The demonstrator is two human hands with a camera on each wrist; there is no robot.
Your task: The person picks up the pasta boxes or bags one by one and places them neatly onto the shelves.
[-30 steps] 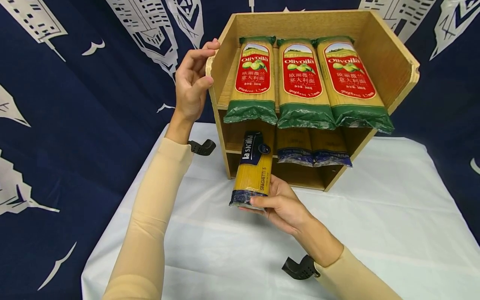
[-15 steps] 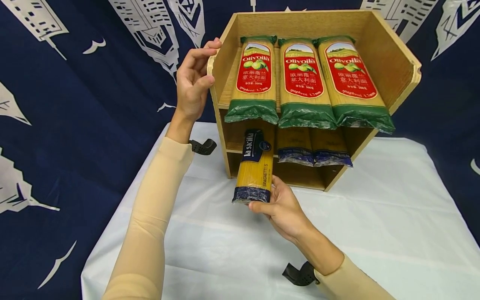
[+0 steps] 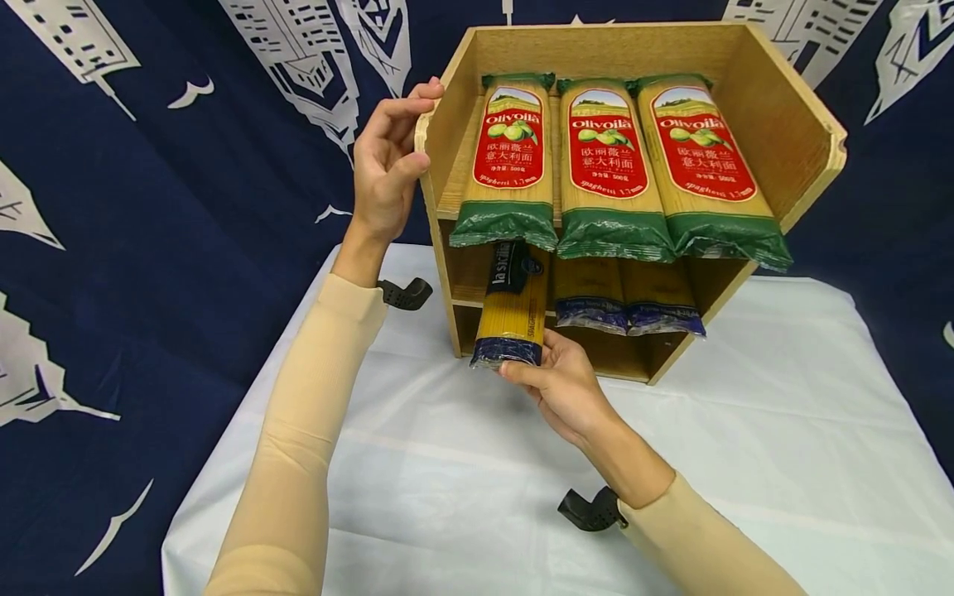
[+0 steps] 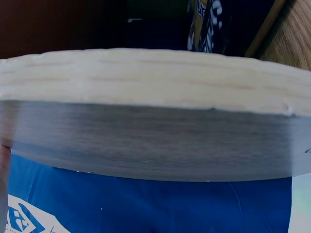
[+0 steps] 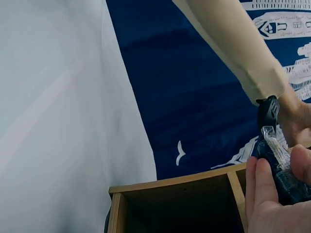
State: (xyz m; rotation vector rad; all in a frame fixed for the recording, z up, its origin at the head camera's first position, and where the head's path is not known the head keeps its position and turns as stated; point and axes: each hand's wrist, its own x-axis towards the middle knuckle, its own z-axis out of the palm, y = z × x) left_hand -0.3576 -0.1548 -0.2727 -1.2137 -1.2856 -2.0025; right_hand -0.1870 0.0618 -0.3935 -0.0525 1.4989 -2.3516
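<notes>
In the head view, a yellow spaghetti packet (image 3: 510, 319) with dark blue ends slants into the left side of the middle compartment. My right hand (image 3: 562, 385) grips its near end, thumb on top and fingers beneath; its dark, clear-edged end (image 5: 286, 177) shows between the fingers in the right wrist view. The far part lies hidden under the upper tier. With my left hand (image 3: 387, 165), I hold the left side panel of the wooden shelf (image 3: 611, 37), thumb at the front edge. That panel's pale edge (image 4: 155, 77) spans the left wrist view.
Three red-labelled spaghetti packets (image 3: 607, 157) lie on the top tier, their green ends jutting over its front. Two blue-ended packets (image 3: 626, 306) occupy the middle compartment's right side. A white cloth (image 3: 447, 497) covers the table. Patterned navy fabric (image 3: 149, 290) hangs behind.
The right hand has moved up and forward, sliding the spaghetti packet deeper into the middle compartment. My left hand keeps its place on the side panel.
</notes>
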